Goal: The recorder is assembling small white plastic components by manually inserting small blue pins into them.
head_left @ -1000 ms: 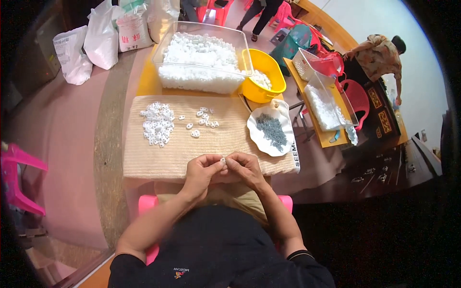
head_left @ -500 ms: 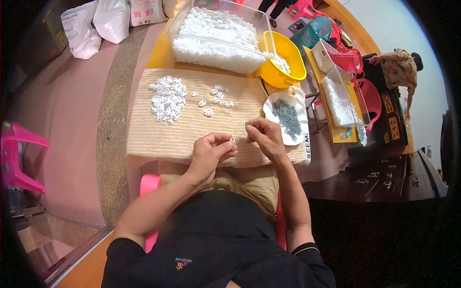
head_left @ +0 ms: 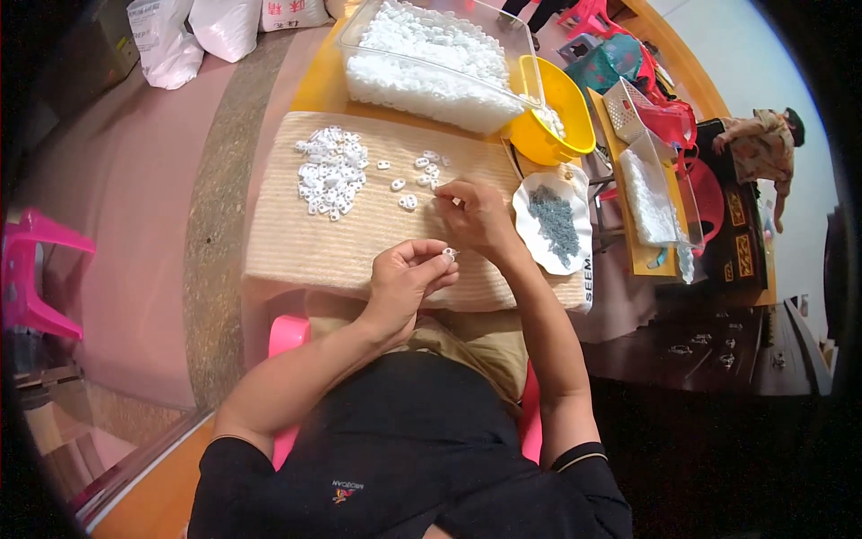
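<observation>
Between the thumb and forefinger of my left hand [head_left: 404, 277] is a small white plastic piece [head_left: 449, 255] with holes. My right hand [head_left: 476, 217] reaches past it, fingers curled and bunched at the near edge of a few loose white two-holed pieces [head_left: 423, 163]. What its fingertips hold, if anything, is too small to make out. Left of these lies a heap of similar white pieces [head_left: 330, 175] on the ribbed beige cloth [head_left: 296, 251]. Small grey-blue parts [head_left: 554, 225] fill a white scalloped dish [head_left: 576, 193] to the right of my right hand.
At the table's back stands a clear bin [head_left: 440, 110] full of white pieces, beside a yellow basin [head_left: 575, 135] with more inside. Another clear box [head_left: 648, 202] is on a side table at right. A pink stool [head_left: 45, 269] stands left; a person [head_left: 763, 148] is far right.
My right hand has moved forward and to the left, to the loose white pieces. My left hand keeps its white piece in the same pinch. The whole view has shifted slightly.
</observation>
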### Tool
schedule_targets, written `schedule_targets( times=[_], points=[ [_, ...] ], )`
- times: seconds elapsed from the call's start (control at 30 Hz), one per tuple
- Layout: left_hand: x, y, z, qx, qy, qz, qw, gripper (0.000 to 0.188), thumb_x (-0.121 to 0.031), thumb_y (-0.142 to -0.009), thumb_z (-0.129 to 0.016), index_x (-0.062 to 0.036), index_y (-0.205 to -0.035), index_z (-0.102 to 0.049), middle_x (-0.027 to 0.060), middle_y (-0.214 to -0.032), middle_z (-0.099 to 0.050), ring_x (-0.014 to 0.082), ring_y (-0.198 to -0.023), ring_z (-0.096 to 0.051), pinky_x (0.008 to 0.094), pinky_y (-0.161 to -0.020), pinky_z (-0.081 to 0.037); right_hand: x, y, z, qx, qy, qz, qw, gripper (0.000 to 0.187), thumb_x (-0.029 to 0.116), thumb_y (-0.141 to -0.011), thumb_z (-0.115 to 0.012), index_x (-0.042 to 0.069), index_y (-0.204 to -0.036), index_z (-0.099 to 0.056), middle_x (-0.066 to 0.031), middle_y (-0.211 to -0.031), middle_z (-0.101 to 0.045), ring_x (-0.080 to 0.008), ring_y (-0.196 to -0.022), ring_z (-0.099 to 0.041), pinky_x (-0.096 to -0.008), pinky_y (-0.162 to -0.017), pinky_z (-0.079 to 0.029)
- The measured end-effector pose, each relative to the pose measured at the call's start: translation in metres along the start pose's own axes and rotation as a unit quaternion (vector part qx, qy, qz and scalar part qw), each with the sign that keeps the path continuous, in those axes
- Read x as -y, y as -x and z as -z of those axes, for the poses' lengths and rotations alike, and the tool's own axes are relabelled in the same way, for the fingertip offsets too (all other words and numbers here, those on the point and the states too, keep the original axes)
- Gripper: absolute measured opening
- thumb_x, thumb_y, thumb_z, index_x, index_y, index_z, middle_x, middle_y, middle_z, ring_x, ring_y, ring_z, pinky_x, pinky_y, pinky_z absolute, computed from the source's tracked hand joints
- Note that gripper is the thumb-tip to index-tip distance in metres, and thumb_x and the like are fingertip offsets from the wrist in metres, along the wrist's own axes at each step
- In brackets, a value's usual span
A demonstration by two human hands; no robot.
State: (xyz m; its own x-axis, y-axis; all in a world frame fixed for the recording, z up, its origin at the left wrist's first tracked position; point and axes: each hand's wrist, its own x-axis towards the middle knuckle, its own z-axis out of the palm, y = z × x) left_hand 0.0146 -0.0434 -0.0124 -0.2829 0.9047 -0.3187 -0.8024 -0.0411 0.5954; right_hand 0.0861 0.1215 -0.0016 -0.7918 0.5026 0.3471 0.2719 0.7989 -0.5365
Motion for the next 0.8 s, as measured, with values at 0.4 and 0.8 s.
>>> schedule_targets(
  times=[0.4,0.8],
  points=[
    [-0.003,0.005,-0.003,-0.01,0.012,-0.039,0.999,0.013,0.001,-0.087,-0.062,0.0021,-0.1,-0.06,0.009,-0.092,-0.066,0.0145,-0.08,-0.066,0.0264,-0.074,-0.058,0.019,-0.013,-0.018,0.105,0.095,0.003,0.99,0.012,0.015,-0.082,-0.064,0.007,-0.091,-0.066,-0.0142,-0.09,-0.062,-0.0343,-0.082,-0.062,-0.0421,-0.07,-0.049],
    [-0.005,0.006,-0.004,-0.008,0.008,-0.044,0.999,0.014,0.0,-0.087,-0.063,0.0016,-0.1,-0.06,0.0092,-0.092,-0.066,0.0147,-0.081,-0.066,0.0268,-0.074,-0.058,0.025,-0.015,-0.017,0.11,0.085,-0.014,0.99,0.016,0.012,-0.079,-0.064,0.006,-0.094,-0.066,-0.0141,-0.091,-0.064,-0.0343,-0.085,-0.063,-0.042,-0.074,-0.049]
  ],
)
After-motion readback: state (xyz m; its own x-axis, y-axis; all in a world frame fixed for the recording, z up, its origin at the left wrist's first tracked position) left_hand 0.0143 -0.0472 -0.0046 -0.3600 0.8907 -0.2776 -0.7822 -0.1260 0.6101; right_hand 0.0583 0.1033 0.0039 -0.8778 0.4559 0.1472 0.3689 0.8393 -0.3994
